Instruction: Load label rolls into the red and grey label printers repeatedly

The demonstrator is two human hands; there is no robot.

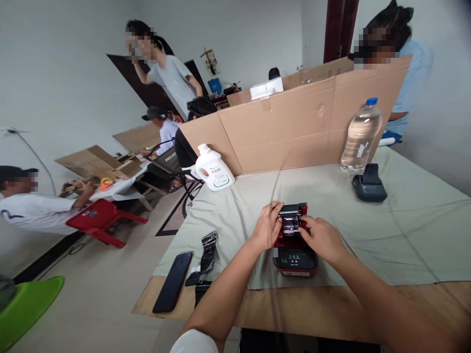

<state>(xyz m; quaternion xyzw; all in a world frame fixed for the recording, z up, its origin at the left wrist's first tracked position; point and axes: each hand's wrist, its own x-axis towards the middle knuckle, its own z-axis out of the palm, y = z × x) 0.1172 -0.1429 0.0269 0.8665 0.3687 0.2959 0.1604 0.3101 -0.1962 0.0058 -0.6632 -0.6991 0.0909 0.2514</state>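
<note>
Pale green cloth (405,240) is covering the table (331,304), where a red-and-black device (295,260) is sitting open around a glossy dark roll (291,224), left hand (268,226) and right hand (324,237) touching at either side, fingers half-curled, whether gripping I cannot tell

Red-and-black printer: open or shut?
Open: a shiny dark roll shows inside the printer, between the left hand and right hand.

left hand (268,226) and right hand (324,238) touch a red-and-black device (295,261) on green cloth (246,206).
</note>
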